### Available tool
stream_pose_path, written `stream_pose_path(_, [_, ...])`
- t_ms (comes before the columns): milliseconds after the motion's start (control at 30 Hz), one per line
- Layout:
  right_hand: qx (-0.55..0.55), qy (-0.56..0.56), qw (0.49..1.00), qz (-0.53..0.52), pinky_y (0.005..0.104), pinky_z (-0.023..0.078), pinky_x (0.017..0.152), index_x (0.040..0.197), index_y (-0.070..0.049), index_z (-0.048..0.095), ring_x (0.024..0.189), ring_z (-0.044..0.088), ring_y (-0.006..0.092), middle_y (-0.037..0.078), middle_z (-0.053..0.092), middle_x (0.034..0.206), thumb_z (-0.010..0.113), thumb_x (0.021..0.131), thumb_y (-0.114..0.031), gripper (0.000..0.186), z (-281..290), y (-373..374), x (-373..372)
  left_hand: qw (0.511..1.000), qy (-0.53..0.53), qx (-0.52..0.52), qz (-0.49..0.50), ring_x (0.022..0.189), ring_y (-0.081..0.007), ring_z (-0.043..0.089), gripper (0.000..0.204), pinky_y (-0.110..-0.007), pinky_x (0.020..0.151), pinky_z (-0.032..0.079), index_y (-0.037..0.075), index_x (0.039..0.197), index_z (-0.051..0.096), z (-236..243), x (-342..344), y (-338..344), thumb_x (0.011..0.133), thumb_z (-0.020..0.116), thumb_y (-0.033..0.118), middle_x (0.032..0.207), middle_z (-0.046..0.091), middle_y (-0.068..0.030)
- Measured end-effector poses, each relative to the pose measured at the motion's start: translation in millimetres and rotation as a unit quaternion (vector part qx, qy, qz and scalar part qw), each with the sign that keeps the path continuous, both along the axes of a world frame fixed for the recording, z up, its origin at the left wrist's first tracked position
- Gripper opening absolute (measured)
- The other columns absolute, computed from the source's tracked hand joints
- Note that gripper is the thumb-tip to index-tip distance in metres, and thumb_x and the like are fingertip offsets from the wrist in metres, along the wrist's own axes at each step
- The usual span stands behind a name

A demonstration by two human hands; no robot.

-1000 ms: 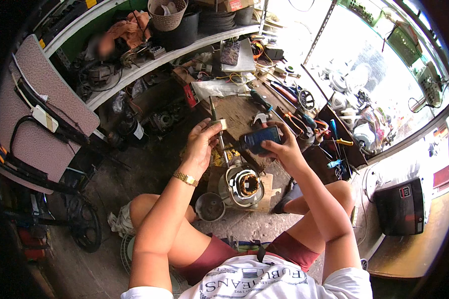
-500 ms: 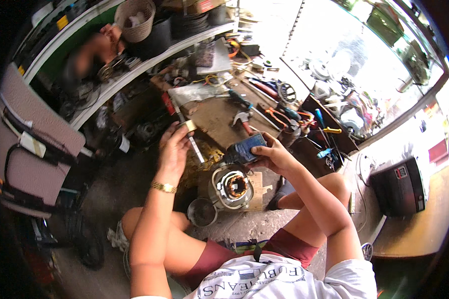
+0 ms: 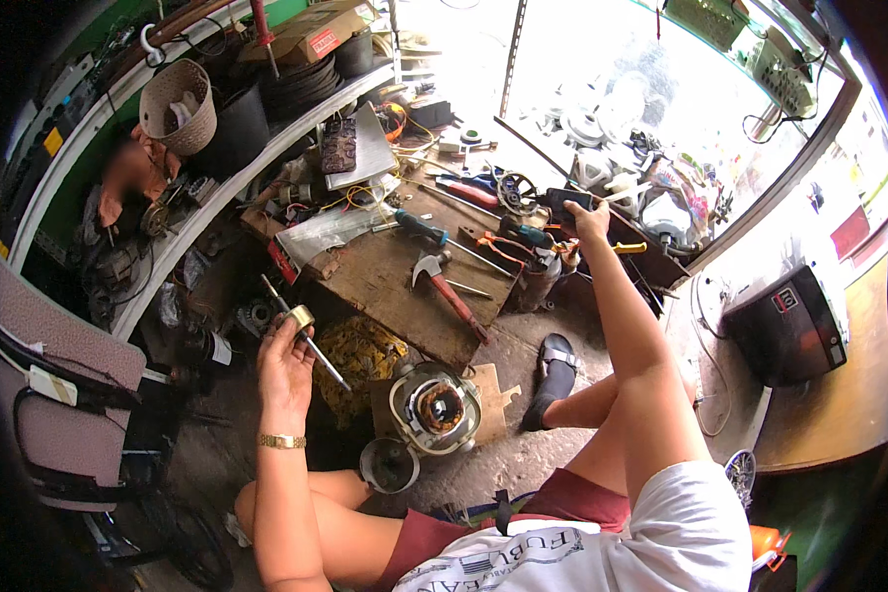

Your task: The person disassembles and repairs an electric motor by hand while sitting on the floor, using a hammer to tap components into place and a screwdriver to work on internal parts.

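Observation:
My left hand [image 3: 284, 363] is closed around a metal shaft [image 3: 325, 363] with a brass-coloured collar [image 3: 299, 318]. The shaft slants down to the right. My right arm is stretched far out over the bench, and my right hand [image 3: 592, 221] grips a dark boxy thing [image 3: 566, 201] among the tools. Between my legs stands an open motor housing [image 3: 405, 403], with a ring of copper windings [image 3: 441, 407] inside. A round metal cup [image 3: 389, 465] sits against its near left side.
On the low wooden bench [image 3: 365, 281] lie a red-handled hammer [image 3: 452, 301], a blue screwdriver [image 3: 419, 227] and orange-handled pliers [image 3: 498, 247]. Behind are white plastic parts [image 3: 587, 123]. A black box-shaped appliance [image 3: 787, 321] stands right; a shelf with a woven basket [image 3: 178, 109] stands left.
My right hand has carried the blue boxy thing away from above the motor to the bench's far right. My left hand, with the shaft, has moved left and nearer me. The view has shifted.

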State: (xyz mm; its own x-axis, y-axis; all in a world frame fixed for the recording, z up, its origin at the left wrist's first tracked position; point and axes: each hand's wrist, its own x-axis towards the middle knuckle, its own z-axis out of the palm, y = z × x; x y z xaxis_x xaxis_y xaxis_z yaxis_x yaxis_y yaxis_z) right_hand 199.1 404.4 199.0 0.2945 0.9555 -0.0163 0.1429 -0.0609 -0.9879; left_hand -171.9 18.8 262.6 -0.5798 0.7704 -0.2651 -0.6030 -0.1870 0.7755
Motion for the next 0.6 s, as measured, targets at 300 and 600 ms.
stream_pose_path(300, [0.022, -0.030, 0.999, 0.030, 0.0363, 0.060, 0.059, 0.125, 0.000, 0.038, 0.080, 0.065, 0.0229, 0.017, 0.058, 0.105, 0.077, 0.071, -0.006, 0.067, -24.4, 23.8, -12.2, 0.999, -0.030, -0.030, 0.002, 0.092, -0.0155, 0.056, 0.020, -0.028, 0.082, 0.044, 0.010, 0.102, 0.059, 0.7, 1.6, 8.4, 0.084, 0.067, 0.016, 0.100, 0.061, -0.0030])
stream_pose_path(600, [0.026, -0.041, 0.997, 0.055, 0.0365, 0.060, 0.060, 0.119, -0.002, 0.040, 0.079, 0.065, 0.0221, 0.015, 0.058, 0.102, 0.076, 0.072, -0.006, 0.059, -22.8, 24.3, -6.9, 0.999, -0.031, -0.027, -0.006, 0.094, -0.0181, 0.057, 0.027, -0.029, 0.084, 0.045, 0.005, 0.105, 0.061, -2.7, -0.4, 7.8, 0.083, 0.069, 0.019, 0.103, 0.060, -0.0046])
